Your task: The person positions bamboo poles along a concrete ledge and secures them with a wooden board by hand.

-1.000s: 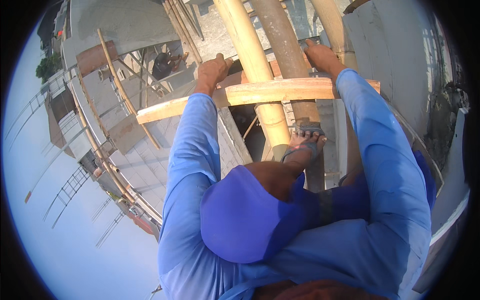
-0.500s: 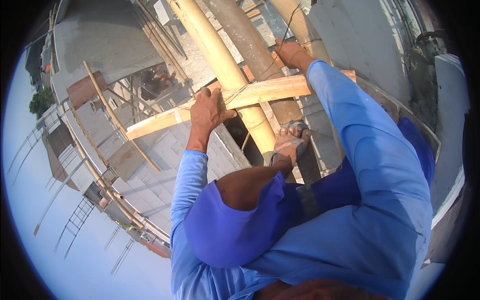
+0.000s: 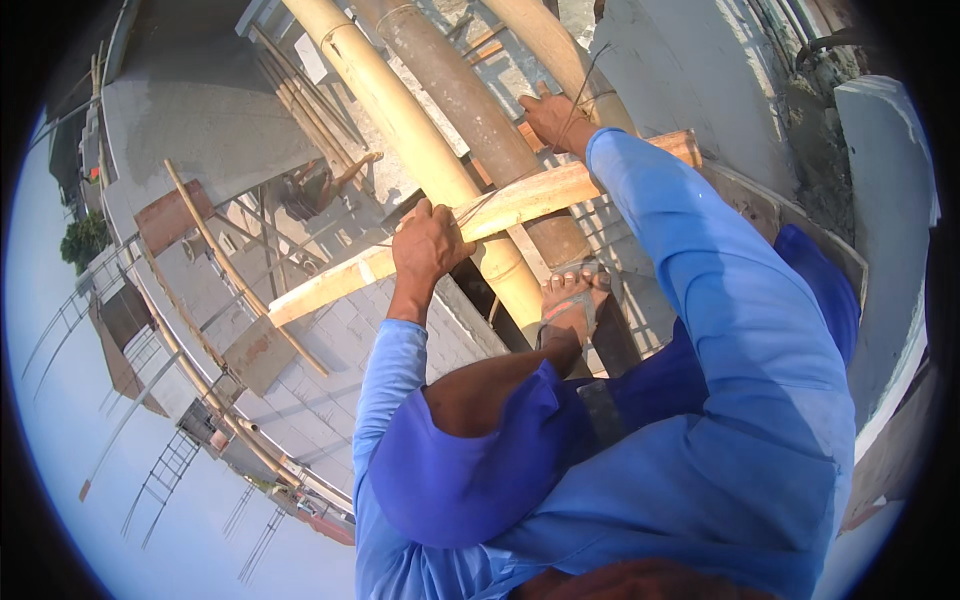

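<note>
My left hand (image 3: 430,245) is wrapped over a pale wooden plank (image 3: 530,195), which lies slanting across several thick poles. Beneath the plank run a yellow bamboo pole (image 3: 390,100) and a brownish pole (image 3: 450,85). A thin wire is looped round the plank beside my left fingers. Beyond the plank, my right hand (image 3: 560,118) reaches between the brownish pole and another bamboo pole (image 3: 565,50). Its thumb and a finger are stretched apart. A thin dark wire (image 3: 594,68) passes across that hand; its lower end is hard to follow.
My sandalled foot (image 3: 570,303) stands on the poles, with gaps beside it. A grey wall (image 3: 700,80) rises at the right. Down at the left are a block wall (image 3: 330,350), thin bamboo poles (image 3: 215,245) and another person (image 3: 310,190) far below.
My right hand has gone from closed around the wire to fingers apart, and has shifted slightly left. My left hand keeps its hold on the plank. The whole view has shifted a little.
</note>
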A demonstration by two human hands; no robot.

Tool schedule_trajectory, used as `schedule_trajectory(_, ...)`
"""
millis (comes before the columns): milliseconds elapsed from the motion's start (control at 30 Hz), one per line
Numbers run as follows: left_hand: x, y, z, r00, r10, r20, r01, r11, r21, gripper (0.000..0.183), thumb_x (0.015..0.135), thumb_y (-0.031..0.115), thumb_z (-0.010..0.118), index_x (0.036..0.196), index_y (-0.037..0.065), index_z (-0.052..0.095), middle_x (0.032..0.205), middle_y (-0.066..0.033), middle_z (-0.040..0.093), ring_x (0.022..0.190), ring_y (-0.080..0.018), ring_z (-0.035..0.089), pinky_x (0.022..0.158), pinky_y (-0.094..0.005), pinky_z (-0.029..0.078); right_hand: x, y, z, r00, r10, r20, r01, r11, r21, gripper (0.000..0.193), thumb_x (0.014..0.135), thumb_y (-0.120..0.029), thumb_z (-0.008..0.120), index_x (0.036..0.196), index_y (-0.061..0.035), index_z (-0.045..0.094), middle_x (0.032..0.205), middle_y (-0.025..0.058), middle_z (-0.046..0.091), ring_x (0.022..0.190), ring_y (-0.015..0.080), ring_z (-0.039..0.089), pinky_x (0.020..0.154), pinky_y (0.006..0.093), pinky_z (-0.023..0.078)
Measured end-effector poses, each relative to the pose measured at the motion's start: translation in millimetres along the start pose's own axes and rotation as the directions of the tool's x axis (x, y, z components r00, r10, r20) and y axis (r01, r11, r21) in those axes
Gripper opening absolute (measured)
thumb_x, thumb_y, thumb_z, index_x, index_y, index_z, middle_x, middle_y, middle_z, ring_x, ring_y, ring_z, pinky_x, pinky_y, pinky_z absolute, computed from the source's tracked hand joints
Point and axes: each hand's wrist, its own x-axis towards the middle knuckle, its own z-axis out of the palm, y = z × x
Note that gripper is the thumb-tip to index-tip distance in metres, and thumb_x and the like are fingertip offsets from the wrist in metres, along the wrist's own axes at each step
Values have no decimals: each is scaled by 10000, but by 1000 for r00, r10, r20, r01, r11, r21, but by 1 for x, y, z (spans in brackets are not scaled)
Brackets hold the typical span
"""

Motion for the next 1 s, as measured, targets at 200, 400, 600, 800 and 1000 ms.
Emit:
schedule_trajectory(200, -1, 1, -7, 999, -24, 40, 24, 1000, -6, 464, 632, 418, 777, 895, 70, 618, 912, -92, 545, 839, -291, 628, 680, -405, 540, -2, -8, 4, 996, 48, 77, -56, 993, 101, 323, 807, -187, 615, 1121, -130, 562, 1087, 36, 526, 885, 194, 621, 716, 345, 464)
schedule_trajectory(400, -2, 8, -8, 998, -62, 33, 63, 998, -16, 427, 618, 369, 765, 883, 61, 636, 904, -98, 554, 835, -297, 625, 699, -401, 536, -2, -6, -5, 996, 38, 83, -51, 984, 173, 395, 789, -186, 635, 1168, -186, 525, 1089, 27, 517, 904, 217, 626, 699, 346, 478)
schedule_trajectory(600, 0, 11, -6, 993, -97, 60, 99, 995, -27, 427, 620, 358, 752, 899, 55, 637, 935, -107, 555, 805, -317, 636, 708, -417, 539, -5, -4, -10, 997, 24, 79, -40, 977, 208, 446, 779, -213, 652, 1203, -192, 516, 1207, 27, 514, 946, 237, 626, 770, 355, 491)
schedule_trajectory(800, 1, 8, -3, 996, -74, 53, 74, 997, -8, 538, 608, 422, 775, 1002, 83, 632, 976, -117, 555, 789, -316, 642, 668, -419, 540, -8, -1, -13, 992, -23, 128, -1, 982, 190, 523, 776, -261, 664, 1266, -194, 491, 1449, 15, 393, 926, 227, 631, 753, 372, 493)
schedule_trajectory(1000, -2, 8, -8, 998, -54, 40, 53, 999, 10, 532, 612, 423, 773, 995, 82, 631, 972, -117, 554, 800, -309, 641, 677, -415, 542, -11, 1, -21, 992, -34, 119, 7, 976, 216, 473, 776, -229, 640, 1221, -119, 520, 1381, 48, 447, 903, 232, 641, 748, 382, 493)
